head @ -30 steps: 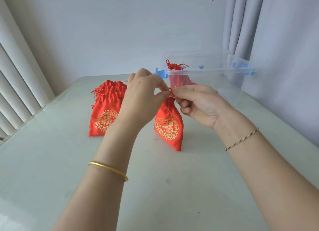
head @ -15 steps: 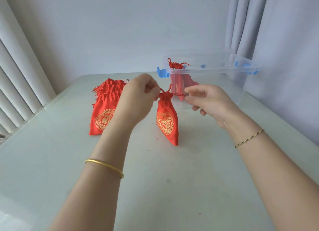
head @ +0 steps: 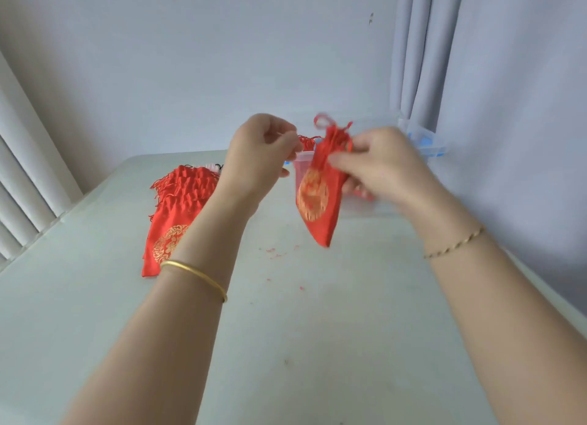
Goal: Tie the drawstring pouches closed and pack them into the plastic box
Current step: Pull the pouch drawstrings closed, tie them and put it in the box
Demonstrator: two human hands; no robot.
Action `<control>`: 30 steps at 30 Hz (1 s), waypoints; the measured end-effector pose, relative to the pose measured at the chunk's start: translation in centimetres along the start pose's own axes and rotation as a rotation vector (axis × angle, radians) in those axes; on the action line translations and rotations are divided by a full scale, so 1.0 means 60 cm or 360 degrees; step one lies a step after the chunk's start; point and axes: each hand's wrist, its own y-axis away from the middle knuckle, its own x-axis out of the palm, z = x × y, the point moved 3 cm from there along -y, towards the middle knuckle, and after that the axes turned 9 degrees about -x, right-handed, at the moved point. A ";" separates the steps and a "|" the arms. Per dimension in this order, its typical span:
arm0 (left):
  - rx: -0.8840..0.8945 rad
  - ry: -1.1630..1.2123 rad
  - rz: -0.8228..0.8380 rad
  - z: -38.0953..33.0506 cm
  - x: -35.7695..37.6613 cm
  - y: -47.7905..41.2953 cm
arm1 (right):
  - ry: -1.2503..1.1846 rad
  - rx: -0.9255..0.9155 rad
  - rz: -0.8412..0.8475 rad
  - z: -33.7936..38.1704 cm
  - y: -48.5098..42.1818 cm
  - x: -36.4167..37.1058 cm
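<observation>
The pouch [head: 317, 199] hangs in the air, a bit above the worktop [head: 286, 329] and right in front of the box [head: 438, 147]. Its top is bunched up tight, with red string loops sticking out. The right hand [head: 384, 167] has its fingers curled round the neck, most likely so it can carry the pouch to the box. The left hand [head: 260, 151] is curled just beside the top. It may pinch a string end, but the blur hides that, so I cannot tell. A red pouch already sits in the box. More wait in a pile [head: 181, 199] on the left, near the left arm, easy to grab next.
</observation>
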 end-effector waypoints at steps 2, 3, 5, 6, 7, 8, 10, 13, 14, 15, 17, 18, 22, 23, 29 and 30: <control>-0.0006 -0.0018 -0.0077 -0.013 0.005 -0.031 | -0.0083 -0.0048 -0.0259 0.012 -0.043 -0.047; -0.0014 -0.0054 -0.0089 -0.016 0.010 -0.047 | -0.0093 -0.0074 -0.0376 0.017 -0.069 -0.068; -0.0046 -0.0139 -0.0080 -0.012 0.022 -0.074 | -0.0040 -0.0102 -0.0554 0.017 -0.122 -0.096; -0.0056 -0.0179 -0.0072 -0.007 0.029 -0.087 | 0.0040 -0.0098 -0.0599 0.011 -0.149 -0.103; -0.0062 -0.0218 -0.0067 -0.001 0.035 -0.098 | 0.0139 -0.0076 -0.0594 0.000 -0.174 -0.104; -0.0060 -0.0250 -0.0071 0.005 0.040 -0.110 | 0.0260 -0.0031 -0.0535 -0.014 -0.197 -0.100; -0.0041 -0.0302 -0.0096 0.015 0.046 -0.126 | 0.0500 0.0076 -0.0321 -0.056 -0.231 -0.082; -0.0036 -0.0322 -0.0130 0.029 0.049 -0.148 | 0.0877 0.0251 -0.0099 -0.118 -0.268 -0.053; -0.0034 -0.0320 -0.0134 0.033 0.050 -0.154 | 0.0995 0.0248 -0.0057 -0.129 -0.278 -0.043; -0.0029 -0.0316 -0.0137 0.036 0.050 -0.160 | 0.1065 0.0236 0.0004 -0.140 -0.289 -0.033; -0.0015 -0.0318 -0.0139 0.042 0.051 -0.167 | 0.1094 0.0247 0.0239 -0.151 -0.299 -0.003; -0.0012 -0.0319 -0.0141 0.044 0.051 -0.169 | 0.1094 0.0305 0.0487 -0.151 -0.298 0.014; -0.0012 -0.0316 -0.0158 0.056 0.045 -0.169 | 0.1322 0.0474 0.0990 -0.138 -0.267 0.042; -0.0013 -0.0307 -0.0174 0.058 0.042 -0.167 | 0.1353 0.0417 0.1013 -0.133 -0.262 0.043; -0.0075 -0.0351 -0.0426 0.091 -0.021 -0.137 | 0.0718 0.0290 0.0430 -0.101 -0.254 0.029; -0.0112 -0.0389 -0.0483 0.105 -0.037 -0.130 | 0.0625 0.0193 0.0231 -0.088 -0.254 0.028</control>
